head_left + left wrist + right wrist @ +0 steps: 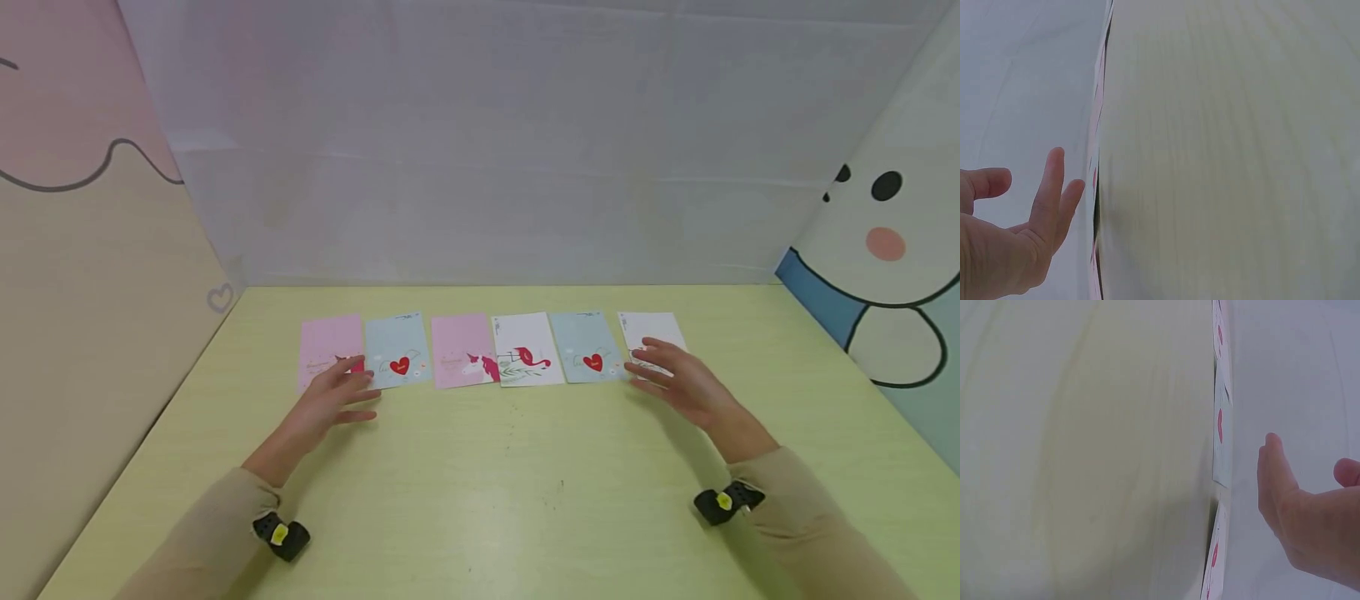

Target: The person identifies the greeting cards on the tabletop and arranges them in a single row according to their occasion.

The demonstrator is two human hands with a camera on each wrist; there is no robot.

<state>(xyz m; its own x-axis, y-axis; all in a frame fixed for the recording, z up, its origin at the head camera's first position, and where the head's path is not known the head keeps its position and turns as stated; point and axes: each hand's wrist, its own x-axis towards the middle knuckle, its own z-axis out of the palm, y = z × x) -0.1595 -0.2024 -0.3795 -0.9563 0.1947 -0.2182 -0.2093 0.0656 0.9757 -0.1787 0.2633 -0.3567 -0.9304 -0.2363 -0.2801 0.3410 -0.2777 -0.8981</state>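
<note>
Several cards lie in a row across the table. From the left come a pink card (328, 337), a light blue card (396, 333) with a red heart, another pink card (456, 342) with a unicorn, a white card (528, 333) with a flamingo, a second blue heart card (585, 337) and a white card (648, 323) at the right end. My left hand (330, 402), fingers spread and empty, hovers over the lower edge of the leftmost pink card, partly hiding its print. Above the rightmost white card hovers my right hand (690, 390), also empty, covering its lower part.
The pale yellow-green wood table (480, 483) meets a white sheet (480, 150) hanging behind the cards. Cartoon-printed panels stand at the left (90, 292) and right (892, 275). Each wrist wears a black strap device.
</note>
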